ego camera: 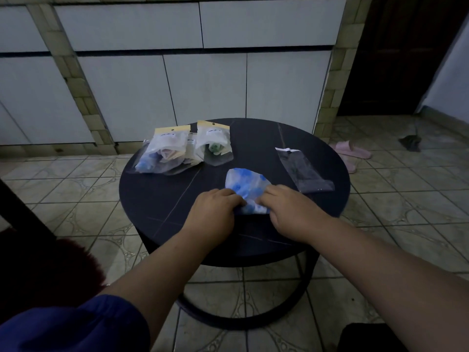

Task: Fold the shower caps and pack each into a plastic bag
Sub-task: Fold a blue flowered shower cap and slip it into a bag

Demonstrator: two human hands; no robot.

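Both hands are down on the blue-spotted shower cap (247,190), which lies folded near the front middle of the round dark worktop (162,199). The left hand (212,210) has its fingers curled in on the cap's near left edge, a firm grip on the plastic. The right hand (286,208) mirrors it on the near right edge, fingers bent and pinching the material. The two hands sit close together, the cap's crumpled white-and-blue body fanning out beyond the knuckles toward the far side.

Just to the right of the cap, apart from it, an empty clear plastic bag (303,171) lies flat, angled, with a white strip at its far end. Over on the far left of the worktop, a heap of packed bags (165,153) with a yellow header card shows blue and pinkish contents. Beside it, a separate packed bag (215,146) holds something green.

Beyond the worktop stand pale cabinet doors (203,90). On the tiled floor (406,189) to the right, pink slippers (351,151) lie near the worktop.
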